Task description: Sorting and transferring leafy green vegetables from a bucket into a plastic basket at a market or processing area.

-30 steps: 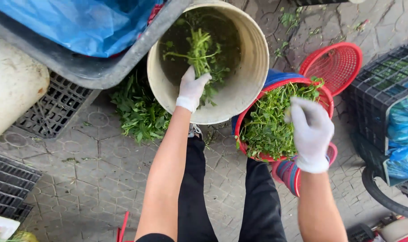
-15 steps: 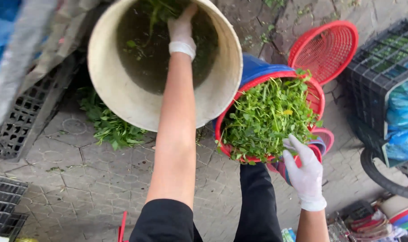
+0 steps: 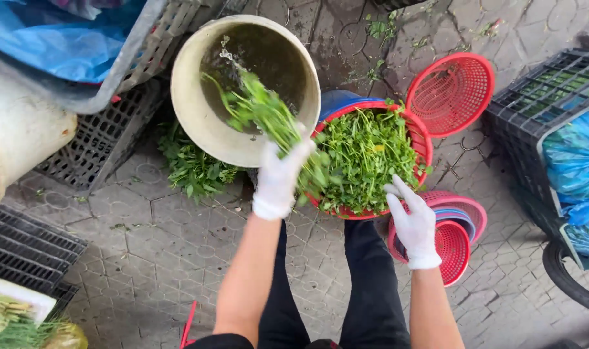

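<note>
My left hand (image 3: pixel 283 176), in a white glove, grips a wet bunch of green herbs (image 3: pixel 263 115) lifted out of the cream bucket (image 3: pixel 189 110) of dark water, with drops flying off. The bunch hangs between the bucket and a red basket (image 3: pixel 422 139) heaped with the same greens (image 3: pixel 365 155). My right hand (image 3: pixel 410 221), also gloved, is spread at the basket's near rim, fingers apart, holding nothing. The red basket sits in a blue tub (image 3: pixel 338 102).
A loose pile of greens (image 3: pixel 194 169) lies on the paving by the bucket. An empty red basket (image 3: pixel 451 92) stands behind, a stack of small red baskets (image 3: pixel 454 240) by my right knee. Grey and black crates (image 3: pixel 538 97) with blue plastic bags (image 3: pixel 575 155) flank both sides.
My left hand has come out of the bucket's water with a bunch of herbs and moved toward the red basket. My right hand stays at the basket's near rim.
</note>
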